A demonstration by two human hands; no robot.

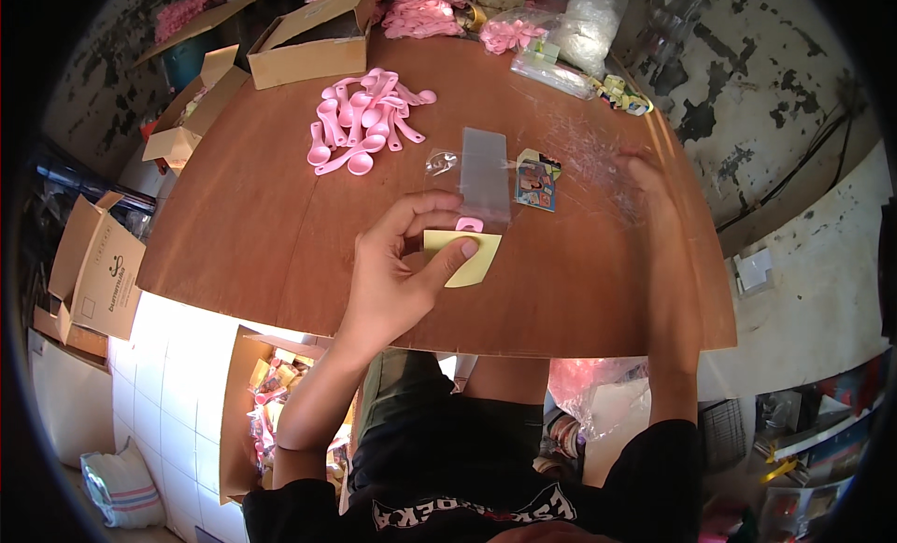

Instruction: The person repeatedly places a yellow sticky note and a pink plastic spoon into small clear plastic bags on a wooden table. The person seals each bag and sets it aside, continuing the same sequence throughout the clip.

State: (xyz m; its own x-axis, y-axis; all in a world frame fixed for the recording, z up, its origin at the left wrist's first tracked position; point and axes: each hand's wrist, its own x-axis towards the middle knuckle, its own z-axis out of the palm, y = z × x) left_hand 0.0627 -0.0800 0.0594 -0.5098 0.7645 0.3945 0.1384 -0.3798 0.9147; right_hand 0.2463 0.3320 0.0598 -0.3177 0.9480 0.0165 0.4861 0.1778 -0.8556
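The work in hand looks like packing: the left hand [397, 277], in the middle of the frame, pinches a clear narrow sleeve bag [485, 174] together with a yellow card [464, 255], thumb lying across the card and forefinger curled over the bag's lower end, where the bowl of a pink spoon [469, 225] shows at the mouth. The bag stretches up the frame from the fingertips, flat on the brown surface [262, 216]. The right hand [649, 183], at the right-centre edge of the surface, rests with fingers spread on a sheet or heap of clear film [598, 155]; whether it actually grips the film I cannot tell. Between the two hands, just right of the bag, lies a small printed picture card [538, 180]. Above and left of the bag sits a loose pile of pink spoons [366, 121], well apart from the left hand. I judge the insert is partly seated; the next move calls for steady pressure along the bag's length, keeping the card square so the thin film does not buckle.
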